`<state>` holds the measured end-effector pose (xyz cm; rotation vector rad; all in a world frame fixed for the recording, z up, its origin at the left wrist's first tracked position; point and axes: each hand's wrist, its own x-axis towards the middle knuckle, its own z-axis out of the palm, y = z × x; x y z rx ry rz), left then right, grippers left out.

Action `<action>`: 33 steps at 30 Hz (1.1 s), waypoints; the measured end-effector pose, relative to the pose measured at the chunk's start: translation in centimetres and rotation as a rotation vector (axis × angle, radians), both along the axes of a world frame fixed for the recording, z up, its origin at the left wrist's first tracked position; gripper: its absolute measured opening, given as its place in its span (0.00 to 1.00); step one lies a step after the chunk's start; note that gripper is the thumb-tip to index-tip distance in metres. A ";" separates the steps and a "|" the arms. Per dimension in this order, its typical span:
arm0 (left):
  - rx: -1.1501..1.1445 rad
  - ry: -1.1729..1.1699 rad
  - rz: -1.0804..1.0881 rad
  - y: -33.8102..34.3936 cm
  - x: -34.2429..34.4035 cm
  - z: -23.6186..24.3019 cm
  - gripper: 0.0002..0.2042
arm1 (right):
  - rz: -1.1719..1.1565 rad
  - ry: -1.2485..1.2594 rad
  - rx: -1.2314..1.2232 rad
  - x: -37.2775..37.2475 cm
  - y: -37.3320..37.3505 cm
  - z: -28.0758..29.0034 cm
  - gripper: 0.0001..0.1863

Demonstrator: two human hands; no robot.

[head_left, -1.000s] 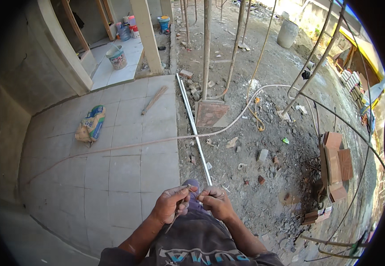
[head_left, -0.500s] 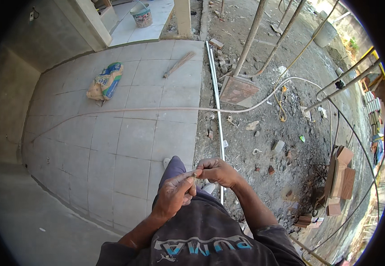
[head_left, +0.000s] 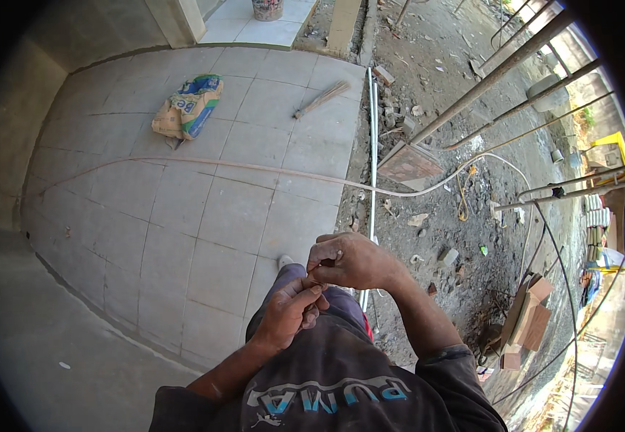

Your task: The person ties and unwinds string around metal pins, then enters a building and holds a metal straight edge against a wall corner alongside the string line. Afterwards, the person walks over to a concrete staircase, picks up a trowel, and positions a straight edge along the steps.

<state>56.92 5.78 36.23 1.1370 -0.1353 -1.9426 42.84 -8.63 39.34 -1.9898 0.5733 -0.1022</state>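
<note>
Faded black shirt (head_left: 330, 354) — white-and-blue lettering (head_left: 321, 402) across front, loose sleeves (head_left: 451, 366) — purplish trousers (head_left: 282, 279), pale shoe (head_left: 285, 262).

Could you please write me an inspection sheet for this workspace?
Surface: grey floor tiles, with rubble-strewn ground along their right side.
Things in hand: whatever may be between the hands is too small to tell.
Clutter: crumpled sack and bundle of thin sticks on the tiles; white pipes along their edge.
Hands: left hand and right hand close together.
Hoses and cables: pale hose crosses tiles and pipes; dark cable at right.
Surroundings: metal poles, brown cardboard, bucket.
</note>
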 end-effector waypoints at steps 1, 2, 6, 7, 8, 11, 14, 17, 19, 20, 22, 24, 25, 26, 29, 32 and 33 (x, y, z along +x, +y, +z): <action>-0.003 0.005 0.002 -0.2 0.7 0.5 0.07 | -0.029 -0.026 0.010 0.3 0.2 0.6 0.05; 0.011 0.018 0.047 -0.5 1.3 0.9 0.07 | -0.026 -0.024 0.006 0.4 0.2 1.2 0.05; 0.055 0.080 0.185 -1.7 3.9 2.6 0.06 | -0.133 -0.129 0.206 0.6 0.0 2.3 0.06; 0.050 0.077 0.193 -1.9 4.3 2.9 0.06 | -0.164 -0.143 0.293 0.7 -0.1 2.2 0.05; 0.062 0.109 0.212 -2.1 4.7 3.0 0.05 | -0.199 -0.157 0.380 0.7 -0.1 2.0 0.05; 0.065 0.133 0.238 -2.6 5.8 3.2 0.04 | -0.301 -0.248 0.614 1.1 0.2 0.8 0.04; 0.045 0.089 0.256 -3.1 6.4 3.3 0.05 | -0.298 -0.265 0.759 1.8 -0.4 0.1 0.04; 0.021 0.043 0.300 -4.5 6.6 3.9 0.05 | -0.335 -0.275 0.912 2.5 -0.8 -0.5 0.04; 0.011 0.031 0.331 -5.6 6.5 4.2 0.05 | -0.336 -0.284 0.964 2.8 -1.5 -1.0 0.05; -0.018 -0.004 0.323 -6.2 6.5 4.2 0.06 | -0.341 -0.290 1.014 2.9 -2.1 -1.3 0.05; -0.046 -0.045 0.313 -7.6 6.2 4.2 0.07 | -0.339 -0.290 1.017 2.7 -3.6 -2.1 0.05; -0.100 -0.134 0.277 -9.5 5.8 4.1 0.08 | -0.337 -0.297 1.018 2.7 -5.8 -2.6 0.06; -0.099 -0.141 0.274 -10.5 5.6 4.2 0.08 | -0.316 -0.299 1.028 2.7 -7.0 -2.7 0.05; -0.110 -0.175 0.259 -11.7 5.3 4.4 0.08 | -0.300 -0.304 1.038 2.6 -8.2 -2.8 0.05; -0.138 -0.251 0.225 -14.8 4.4 5.0 0.08 | -0.257 -0.262 0.945 2.4 -12.0 -3.1 0.05; -0.162 -0.333 0.196 -17.8 3.6 5.3 0.09 | -0.182 -0.261 0.829 2.5 -16.1 -3.3 0.06; -0.170 -0.372 0.183 -18.9 3.4 5.3 0.09 | -0.183 -0.267 0.836 2.6 -17.6 -3.2 0.06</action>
